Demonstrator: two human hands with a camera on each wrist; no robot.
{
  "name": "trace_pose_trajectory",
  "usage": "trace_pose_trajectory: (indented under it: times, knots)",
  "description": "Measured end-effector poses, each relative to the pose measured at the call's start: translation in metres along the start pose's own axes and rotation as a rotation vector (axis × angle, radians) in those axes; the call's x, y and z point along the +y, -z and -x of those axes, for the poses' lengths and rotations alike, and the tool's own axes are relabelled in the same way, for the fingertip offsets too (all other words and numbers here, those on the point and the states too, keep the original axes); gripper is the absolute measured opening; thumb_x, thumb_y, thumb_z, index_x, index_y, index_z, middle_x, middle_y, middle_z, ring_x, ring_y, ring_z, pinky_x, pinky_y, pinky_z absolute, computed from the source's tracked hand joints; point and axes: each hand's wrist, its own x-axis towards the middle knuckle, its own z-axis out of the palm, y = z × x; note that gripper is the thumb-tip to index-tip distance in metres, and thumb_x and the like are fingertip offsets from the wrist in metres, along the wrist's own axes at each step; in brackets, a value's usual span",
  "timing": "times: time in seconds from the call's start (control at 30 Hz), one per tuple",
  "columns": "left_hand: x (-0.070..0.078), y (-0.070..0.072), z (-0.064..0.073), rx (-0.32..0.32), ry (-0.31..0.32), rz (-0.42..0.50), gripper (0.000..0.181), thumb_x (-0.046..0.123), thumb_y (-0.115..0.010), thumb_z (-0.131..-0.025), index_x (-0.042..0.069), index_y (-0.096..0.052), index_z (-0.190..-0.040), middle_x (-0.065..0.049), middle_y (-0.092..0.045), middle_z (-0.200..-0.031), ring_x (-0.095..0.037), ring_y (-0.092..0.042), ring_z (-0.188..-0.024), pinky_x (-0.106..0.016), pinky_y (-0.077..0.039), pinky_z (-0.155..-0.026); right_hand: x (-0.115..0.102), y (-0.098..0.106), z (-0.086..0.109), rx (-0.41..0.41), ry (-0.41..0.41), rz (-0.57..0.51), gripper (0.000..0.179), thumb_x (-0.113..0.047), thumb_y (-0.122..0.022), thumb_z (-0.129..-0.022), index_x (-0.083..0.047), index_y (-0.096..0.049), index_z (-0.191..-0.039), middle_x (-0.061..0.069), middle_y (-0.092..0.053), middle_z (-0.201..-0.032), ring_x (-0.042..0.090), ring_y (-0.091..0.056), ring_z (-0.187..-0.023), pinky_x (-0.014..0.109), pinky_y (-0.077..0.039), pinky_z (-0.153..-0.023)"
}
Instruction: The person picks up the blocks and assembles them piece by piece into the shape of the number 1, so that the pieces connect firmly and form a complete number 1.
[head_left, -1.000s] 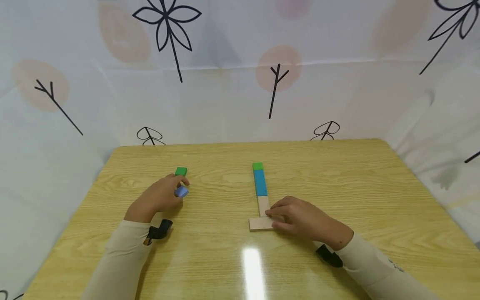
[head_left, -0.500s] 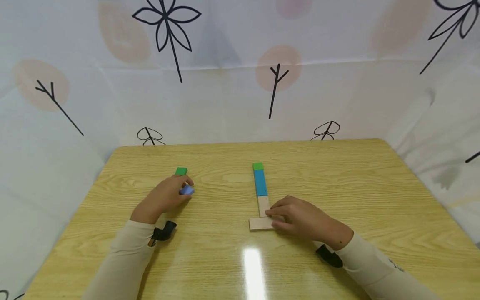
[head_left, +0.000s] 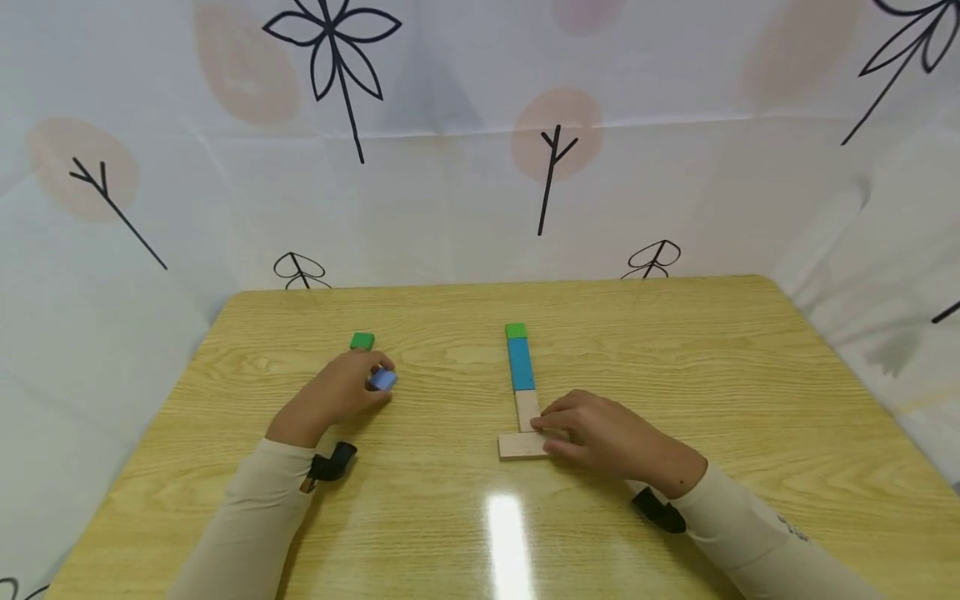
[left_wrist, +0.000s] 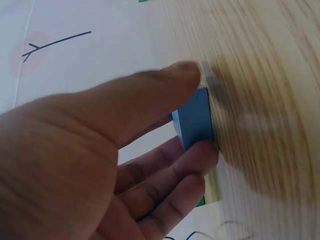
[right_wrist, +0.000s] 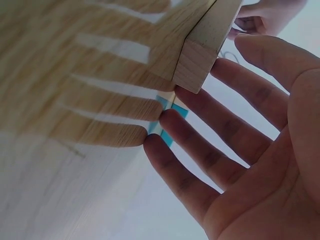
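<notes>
My left hand [head_left: 337,390] pinches a small blue block [left_wrist: 196,119] between thumb and fingertips, close over the table. Just behind that hand lies a dark green block [head_left: 362,341]. My right hand [head_left: 600,433] rests at the right end of a plain wooden block [head_left: 521,447] lying crosswise; its fingers are fairly straight, with fingertips at the block's end and far edge. From this crosswise block a row runs away: a plain wooden block [head_left: 527,410], a long blue block [head_left: 521,363] and a light green block [head_left: 516,331]. The crosswise block's right end is covered in the head view.
Everything lies on a wood-grain table [head_left: 675,350] with a glossy light streak near the front. A pale patterned cloth [head_left: 450,200] hangs behind its far edge and along the sides. Each wrist carries a black camera strap [head_left: 333,462].
My left hand has moved a little to the right with the blue block, away from the green block. The right hand and the row of blocks stay where they were.
</notes>
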Motion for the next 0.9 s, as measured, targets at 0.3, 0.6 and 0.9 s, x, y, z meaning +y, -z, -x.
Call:
trace_pose_trajectory:
  times: [0.3,0.6,0.9]
  knots:
    - [0.005,0.0008,0.0013,-0.018,-0.067,-0.025,0.039,0.002,-0.067,-0.09,0.001,-0.062,-0.13,-0.023,-0.062,-0.125,-0.03,-0.064,-0.107,-0.041,-0.055,-0.085,-0.0002,-0.0008,-0.0012,-0.012,-0.018,0.001,0.031,-0.025,-0.07,-0.095,-0.013,-0.073,-0.123,0.003,-0.071,-0.119,0.022,-0.064,-0.112,0.041,-0.055,-0.092]
    - [0.0049,0.0006,0.0019,-0.016,-0.058,-0.031,0.036,0.007,-0.069,-0.093,0.003,-0.063,-0.128,-0.017,-0.066,-0.118,-0.025,-0.066,-0.102,-0.04,-0.055,-0.084,-0.0005,-0.0005,-0.0014,-0.022,-0.031,-0.008,0.03,-0.025,-0.07,-0.095,-0.014,-0.073,-0.123,0.003,-0.07,-0.12,0.023,-0.063,-0.113,0.042,-0.055,-0.092]
    - [0.0073,-0.001,0.0004,-0.019,-0.061,-0.022,0.035,0.01,-0.071,-0.093,0.003,-0.064,-0.126,-0.013,-0.066,-0.113,-0.021,-0.066,-0.097,-0.038,-0.055,-0.084,-0.0005,-0.0004,-0.0013,-0.02,-0.03,-0.007,0.03,-0.025,-0.07,-0.095,-0.014,-0.073,-0.123,0.003,-0.071,-0.119,0.022,-0.063,-0.112,0.041,-0.055,-0.091]
